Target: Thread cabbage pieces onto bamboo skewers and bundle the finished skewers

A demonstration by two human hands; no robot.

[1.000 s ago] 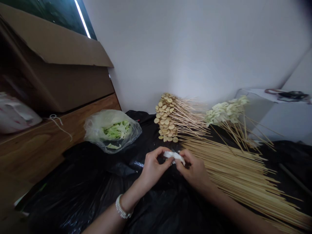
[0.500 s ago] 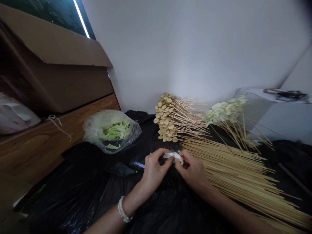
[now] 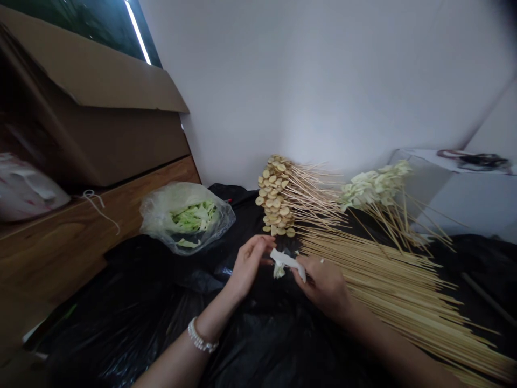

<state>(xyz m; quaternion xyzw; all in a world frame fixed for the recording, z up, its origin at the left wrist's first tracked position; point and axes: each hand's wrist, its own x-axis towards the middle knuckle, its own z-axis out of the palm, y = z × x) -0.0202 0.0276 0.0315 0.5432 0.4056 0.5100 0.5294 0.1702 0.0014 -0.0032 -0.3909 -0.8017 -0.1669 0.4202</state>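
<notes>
My right hand (image 3: 323,283) pinches one end of a white piece of cabbage (image 3: 288,260) between thumb and fingers. A pale, ragged leafy bit hangs below the piece's left end. My left hand (image 3: 251,264), with a beaded bracelet at the wrist, is beside that end, its fingers apart; whether a fingertip touches the piece is hard to see. Beyond my hands lies a stack of potato slices on skewers (image 3: 275,199). To the right, bare wooden skewers (image 3: 396,285) are spread in a wide layer, partly behind my right forearm.
A clear plastic bag (image 3: 151,213) holding cut cabbage (image 3: 196,216) lies open at the left. Skewered cabbage (image 3: 375,186) rests at the back right near a white box (image 3: 432,188). Black plastic sheeting (image 3: 258,345) covers the surface. A cardboard box (image 3: 121,140) stands at the far left.
My left fingers have come off their pinch and moved slightly left. The white piece, folded between both hands before, now stretches out from my right hand with a leafy bit showing below.
</notes>
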